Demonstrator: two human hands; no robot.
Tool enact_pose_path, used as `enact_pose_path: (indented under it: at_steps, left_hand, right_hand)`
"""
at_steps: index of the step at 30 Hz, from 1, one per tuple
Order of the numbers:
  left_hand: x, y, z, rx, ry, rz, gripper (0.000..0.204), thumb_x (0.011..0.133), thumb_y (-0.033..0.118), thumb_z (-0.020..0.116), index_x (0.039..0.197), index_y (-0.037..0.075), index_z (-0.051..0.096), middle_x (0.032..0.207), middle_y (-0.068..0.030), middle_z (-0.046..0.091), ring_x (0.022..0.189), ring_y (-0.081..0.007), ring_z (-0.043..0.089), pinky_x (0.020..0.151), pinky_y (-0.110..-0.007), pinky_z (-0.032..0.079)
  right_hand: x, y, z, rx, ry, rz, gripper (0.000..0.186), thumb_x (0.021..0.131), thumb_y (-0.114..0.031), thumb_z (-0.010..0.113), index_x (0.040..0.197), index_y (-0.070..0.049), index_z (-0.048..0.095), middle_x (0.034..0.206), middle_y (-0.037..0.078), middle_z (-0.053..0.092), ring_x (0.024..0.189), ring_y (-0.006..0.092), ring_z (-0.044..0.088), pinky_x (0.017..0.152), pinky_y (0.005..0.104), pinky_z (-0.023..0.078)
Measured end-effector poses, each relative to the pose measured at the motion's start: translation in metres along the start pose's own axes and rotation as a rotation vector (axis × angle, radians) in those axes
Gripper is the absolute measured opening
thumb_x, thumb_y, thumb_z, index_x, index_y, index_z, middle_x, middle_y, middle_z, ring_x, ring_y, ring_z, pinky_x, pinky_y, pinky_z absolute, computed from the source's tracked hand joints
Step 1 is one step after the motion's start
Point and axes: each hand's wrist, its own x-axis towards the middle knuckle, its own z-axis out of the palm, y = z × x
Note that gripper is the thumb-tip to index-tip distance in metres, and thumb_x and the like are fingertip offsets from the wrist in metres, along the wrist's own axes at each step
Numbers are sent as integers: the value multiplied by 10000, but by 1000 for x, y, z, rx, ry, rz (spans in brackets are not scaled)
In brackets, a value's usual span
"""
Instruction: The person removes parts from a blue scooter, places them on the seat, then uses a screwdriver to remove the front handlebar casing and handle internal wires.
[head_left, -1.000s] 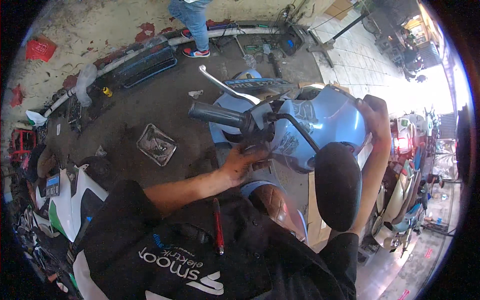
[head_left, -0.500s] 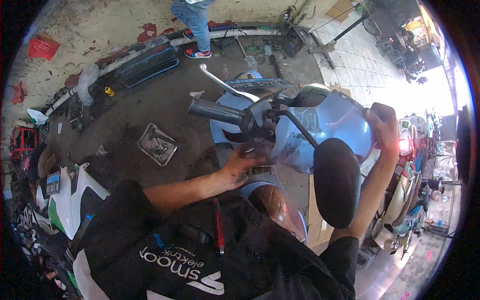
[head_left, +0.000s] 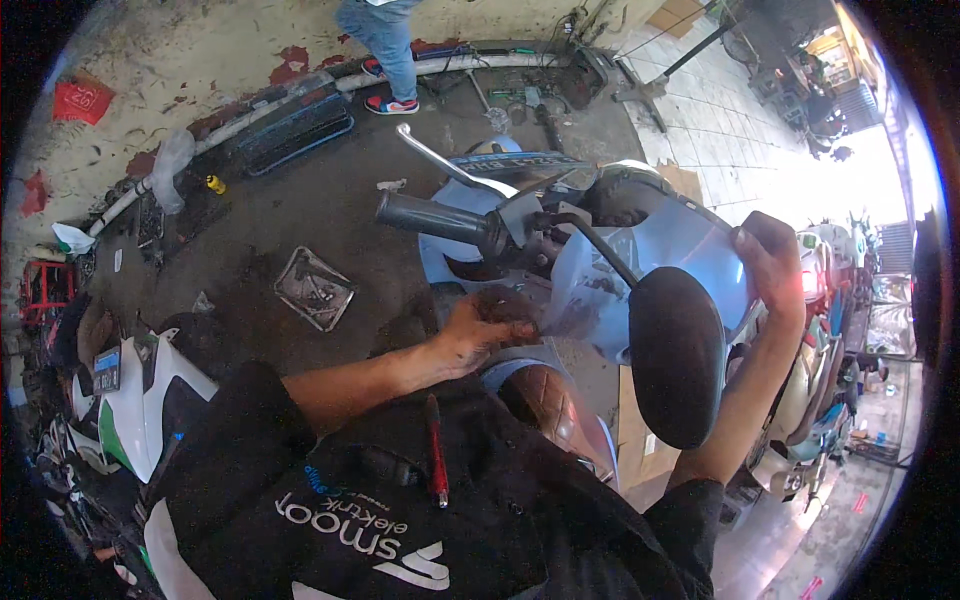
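A light blue scooter handlebar cover (head_left: 665, 255) is tilted away from the dark handlebar area (head_left: 622, 195), with a gap along its far edge. My right hand (head_left: 775, 262) grips the cover's right end, thumb on its upper face and fingers behind. My left hand (head_left: 490, 328) is closed at its lower left edge; part of the fingers is in shadow. Above my left hand is a black handlebar grip (head_left: 440, 219) with a silver brake lever (head_left: 430, 152). A black mirror (head_left: 678, 360) on a thin stem hides part of the cover and my right forearm.
A metal tray (head_left: 314, 288) with small parts lies on the floor at left. The brown scooter seat (head_left: 545, 400) is below the cover, close to my body. A person (head_left: 388, 50) stands by the far wall. Several motorcycles (head_left: 815, 370) line the right side; a white-green one (head_left: 150, 400) is at left.
The cover has moved down and away from the handlebar, opening a gap that shows the dark inside. My right hand has moved slightly with it; my left hand stays near the lower edge.
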Motion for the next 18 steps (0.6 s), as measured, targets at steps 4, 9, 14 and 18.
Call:
enact_pose_path:
  at_steps: [4,9,14,18]
  left_hand:
    - [-1,1,8,-22,-44,13,315,776,-4,700,1074,-31,599,1022,-115,643,917,-200,628,835,-337,521]
    - [1,2,15,81,-42,2,302,812,45,690,1090,-26,599,1032,-110,644,915,-192,630,845,-331,519]
    - [3,3,22,64,-104,-54,290,832,69,680,1097,-21,600,1037,-105,644,919,-192,631,848,-331,519]
    - [5,9,27,68,-66,-25,280,838,74,676,1094,-15,606,1038,-102,645,932,-189,626,848,-328,516]
  right_hand:
    - [-18,8,-6,10,101,86,312,818,-271,675,726,-4,542,638,-12,461,634,83,419,557,243,342]
    - [-56,25,-7,27,258,163,300,834,-257,665,764,-9,512,708,-21,451,687,79,411,590,241,359]
    - [-87,46,-1,102,479,319,377,837,-301,683,966,42,592,896,60,597,822,127,533,744,251,440]
    - [-103,57,11,45,565,496,519,804,-366,712,1030,86,594,962,124,623,850,153,556,766,279,451]
